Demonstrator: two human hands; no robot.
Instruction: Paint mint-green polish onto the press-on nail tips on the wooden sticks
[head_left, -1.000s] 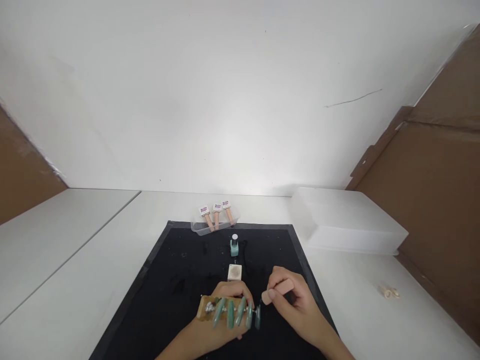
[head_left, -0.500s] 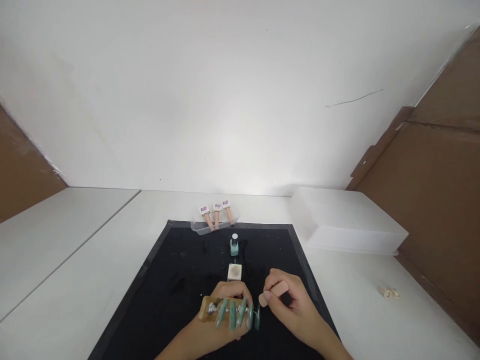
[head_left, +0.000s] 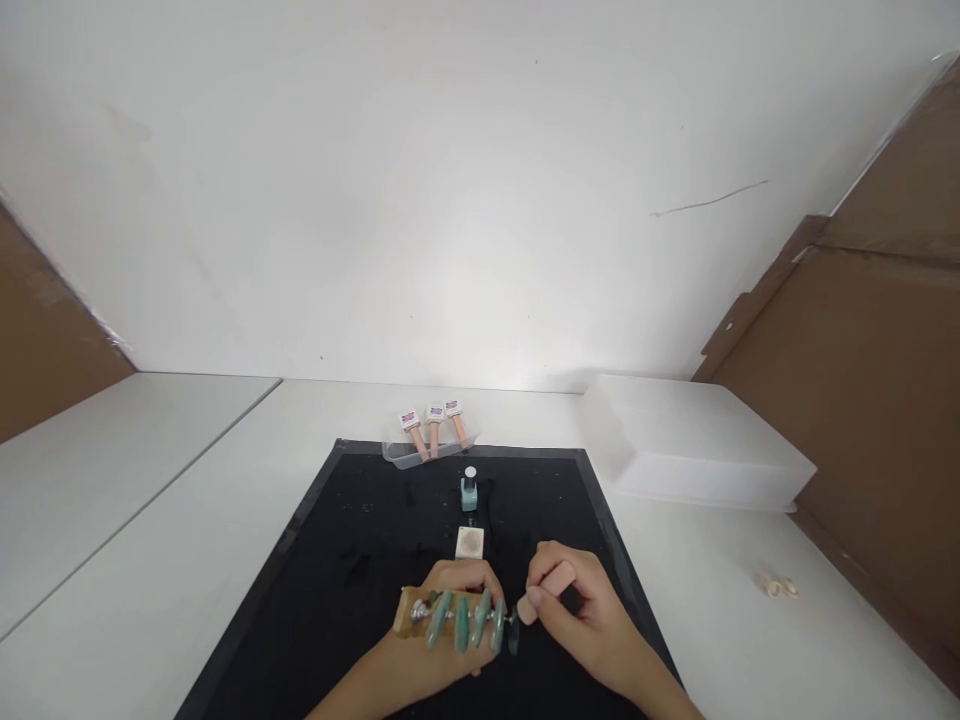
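Bottom centre, your left hand is closed round a wooden block bearing green nail tips; your right pinches a peach stick slanting lower-left towards the near-vertical rightmost tip (contact unclear).

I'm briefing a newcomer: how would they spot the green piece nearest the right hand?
Over the black mat, the left hand holds a yellowish block with a row of five green pieces. Take the last piece, beside the peach stick in the right hand. It looks darkest, unlike its paler neighbours.
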